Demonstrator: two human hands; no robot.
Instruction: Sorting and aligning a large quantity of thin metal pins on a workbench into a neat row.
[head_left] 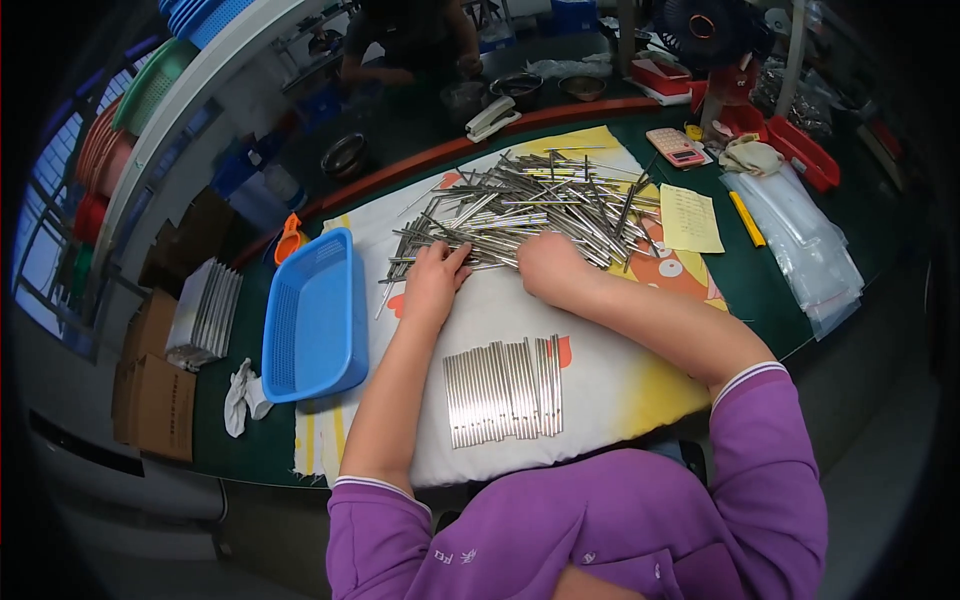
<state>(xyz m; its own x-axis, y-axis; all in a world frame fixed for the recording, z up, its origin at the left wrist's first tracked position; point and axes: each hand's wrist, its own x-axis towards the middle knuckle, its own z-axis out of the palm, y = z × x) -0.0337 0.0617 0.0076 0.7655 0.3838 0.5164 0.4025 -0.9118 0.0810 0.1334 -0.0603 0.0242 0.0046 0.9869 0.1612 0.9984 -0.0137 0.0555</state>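
Observation:
A big loose heap of thin metal rods lies crisscrossed on a white and yellow cloth with printed figures. My left hand reaches the heap's near left edge, thumb and fingers apart, touching rods there. At the near middle of the heap is my right hand, its fingers curled in; what they hold, if anything, is hidden. Closer to my body, a flat row of metal rods lies side by side, aligned lengthwise, with a narrow gap near its right end.
Left of the cloth stands a blue plastic basket, beside an orange object and a white rag. On the right are a yellow paper, a pink calculator, a yellow marker and clear plastic bags. Someone sits opposite.

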